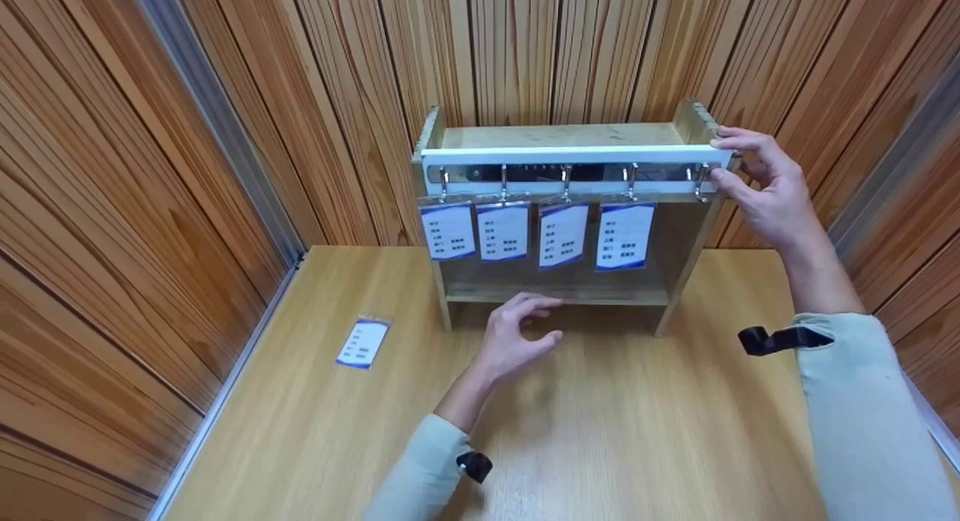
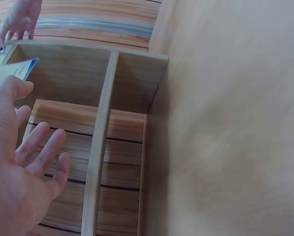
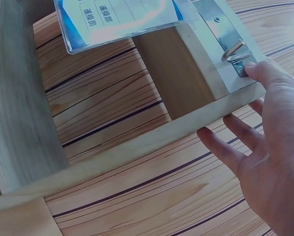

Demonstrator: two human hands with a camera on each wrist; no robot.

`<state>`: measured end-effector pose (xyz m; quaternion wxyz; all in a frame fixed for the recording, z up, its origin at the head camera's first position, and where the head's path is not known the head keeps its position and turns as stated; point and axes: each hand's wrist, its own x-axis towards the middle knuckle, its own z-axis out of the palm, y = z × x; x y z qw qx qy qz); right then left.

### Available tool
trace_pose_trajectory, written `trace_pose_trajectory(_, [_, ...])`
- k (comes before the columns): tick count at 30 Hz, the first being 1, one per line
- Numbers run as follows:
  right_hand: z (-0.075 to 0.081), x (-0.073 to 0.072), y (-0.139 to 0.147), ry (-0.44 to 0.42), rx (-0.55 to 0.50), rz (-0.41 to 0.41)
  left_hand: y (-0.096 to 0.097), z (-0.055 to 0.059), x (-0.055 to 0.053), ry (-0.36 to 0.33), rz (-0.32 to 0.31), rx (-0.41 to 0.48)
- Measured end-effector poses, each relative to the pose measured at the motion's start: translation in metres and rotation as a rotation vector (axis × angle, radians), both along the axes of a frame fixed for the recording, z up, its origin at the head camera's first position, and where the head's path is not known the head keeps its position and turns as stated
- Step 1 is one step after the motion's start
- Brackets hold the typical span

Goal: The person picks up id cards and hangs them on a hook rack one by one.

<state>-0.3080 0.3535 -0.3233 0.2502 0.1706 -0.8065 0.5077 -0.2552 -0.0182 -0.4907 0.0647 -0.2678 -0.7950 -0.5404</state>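
Note:
A white hook rail (image 1: pixel 600 155) with several metal hooks runs across the front of a wooden shelf (image 1: pixel 694 251). Four of its hooks would be too many to list; several badge cards (image 1: pixel 562 235) in clear sleeves hang from it, and the rightmost hook (image 1: pixel 703 182) bears none. My right hand (image 1: pixel 772 184) grips the rail's right end, its thumb on the metal strip in the right wrist view and its fingers around the side board (image 3: pixel 151 137). Below the cards my left hand (image 1: pixel 517 337) is held in front of the shelf, fingers loosely bent, nothing in it.
Another badge card (image 1: pixel 364 343) lies face up on the wooden table (image 1: pixel 300 431), left of the shelf. Wood-grain walls (image 1: pixel 360 116) stand behind and at both sides. Black straps (image 1: pixel 780 339) hang from both sleeves.

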Motion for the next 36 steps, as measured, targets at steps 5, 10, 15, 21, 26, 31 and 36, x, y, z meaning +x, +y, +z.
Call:
trace_pose_trajectory(5, [0.004,0.0,0.004,-0.019,0.016,0.029,-0.013,-0.007,0.002,0.043,0.016,-0.008])
trace_pose_trajectory(10, [0.008,-0.003,0.007,-0.05,0.07,0.035,-0.031,-0.009,0.004,0.022,0.044,-0.014])
trace_pose_trajectory(15, [0.011,-0.003,0.008,-0.052,0.107,0.034,-0.053,-0.012,0.006,-0.055,0.08,-0.021])
trace_pose_trajectory(21, [0.014,0.0,0.012,-0.089,0.139,0.022,-0.079,-0.016,0.006,-0.115,0.103,-0.022])
trace_pose_trajectory(26, [0.015,0.001,0.014,-0.1,0.14,0.029,-0.097,-0.017,0.008,-0.133,0.135,-0.035])
trace_pose_trajectory(31, [0.013,0.001,0.013,-0.085,0.15,0.043,-0.112,-0.02,0.01,-0.111,0.179,-0.048])
trace_pose_trajectory(36, [0.013,0.0,0.012,-0.087,0.147,0.052,-0.126,-0.025,0.008,-0.057,0.211,-0.047])
